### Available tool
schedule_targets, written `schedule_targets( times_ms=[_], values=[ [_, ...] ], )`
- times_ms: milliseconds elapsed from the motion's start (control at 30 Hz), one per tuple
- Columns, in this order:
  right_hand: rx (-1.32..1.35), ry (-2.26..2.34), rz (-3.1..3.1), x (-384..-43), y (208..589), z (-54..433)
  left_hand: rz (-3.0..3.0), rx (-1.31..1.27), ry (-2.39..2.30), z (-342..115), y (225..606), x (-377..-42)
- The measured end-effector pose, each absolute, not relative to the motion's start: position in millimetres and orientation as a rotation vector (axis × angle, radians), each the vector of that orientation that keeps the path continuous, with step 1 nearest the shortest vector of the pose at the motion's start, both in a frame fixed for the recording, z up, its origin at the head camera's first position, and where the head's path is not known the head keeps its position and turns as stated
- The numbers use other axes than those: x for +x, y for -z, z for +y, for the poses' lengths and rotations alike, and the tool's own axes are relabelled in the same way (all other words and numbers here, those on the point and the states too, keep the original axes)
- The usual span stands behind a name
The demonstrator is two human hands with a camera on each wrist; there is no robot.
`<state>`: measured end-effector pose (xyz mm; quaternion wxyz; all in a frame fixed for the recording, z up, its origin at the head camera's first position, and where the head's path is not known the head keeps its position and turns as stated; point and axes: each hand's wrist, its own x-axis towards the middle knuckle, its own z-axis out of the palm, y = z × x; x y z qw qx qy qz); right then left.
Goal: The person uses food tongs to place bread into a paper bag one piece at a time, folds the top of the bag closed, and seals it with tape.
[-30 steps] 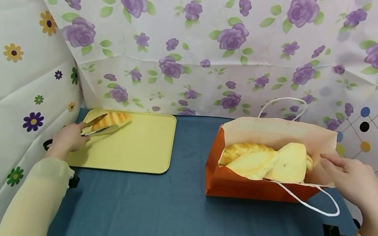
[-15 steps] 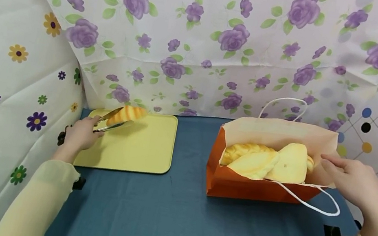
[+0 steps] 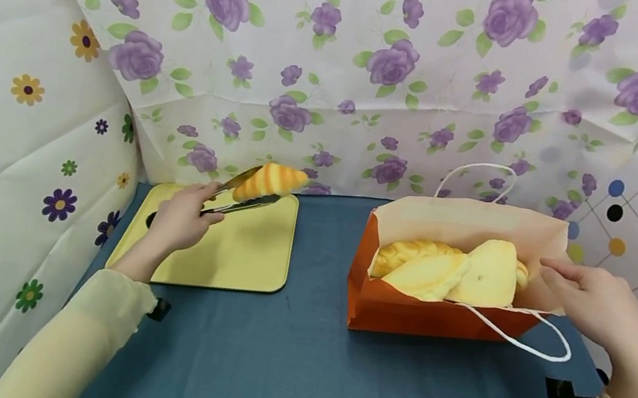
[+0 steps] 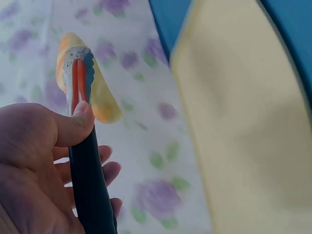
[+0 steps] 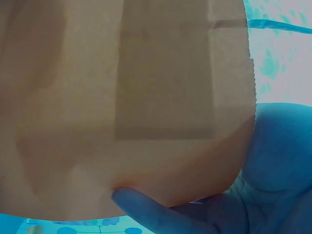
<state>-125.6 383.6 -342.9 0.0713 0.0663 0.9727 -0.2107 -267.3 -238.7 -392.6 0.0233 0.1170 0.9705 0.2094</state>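
Observation:
My left hand (image 3: 181, 215) grips a pair of tongs (image 4: 88, 175), thumb along one arm and fingers around the other side. Between the tongs' ends is an orange-striped croissant (image 3: 270, 183), raised over the far side of the yellow tray (image 3: 253, 258). On the right, an orange paper bag (image 3: 430, 324) stands with its mouth wide. My right hand (image 3: 609, 307) pinches the bag's right rim; in the right wrist view the thumb (image 5: 141, 207) lies against the paper. Inside the bag are a braided loaf (image 3: 410, 255) and a pale bread slice (image 3: 487, 274), among other bread.
One white cord handle (image 3: 481, 165) stands up behind the bag; another cord handle (image 3: 544, 356) hangs over its front. Blue cloth (image 3: 266, 372) covers the table between tray and bag. Patterned sheets (image 3: 341, 56) enclose the back and sides.
My left hand has lifted the croissant off the tray with the tongs and carried it up and to the right. The right hand and the bag have stayed in place.

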Motion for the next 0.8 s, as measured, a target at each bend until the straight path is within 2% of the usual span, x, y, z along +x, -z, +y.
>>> schedule_targets(
  times_ms=[500, 800],
  values=[
    [0.171, 0.616, 2.94, -126, 344, 385, 3.075, 0.812, -0.927, -155, 328, -220],
    [0.179, 0.638, 2.937, -125, 344, 384, 3.008, 1.094, -0.879, -95, 294, -187]
  ],
)
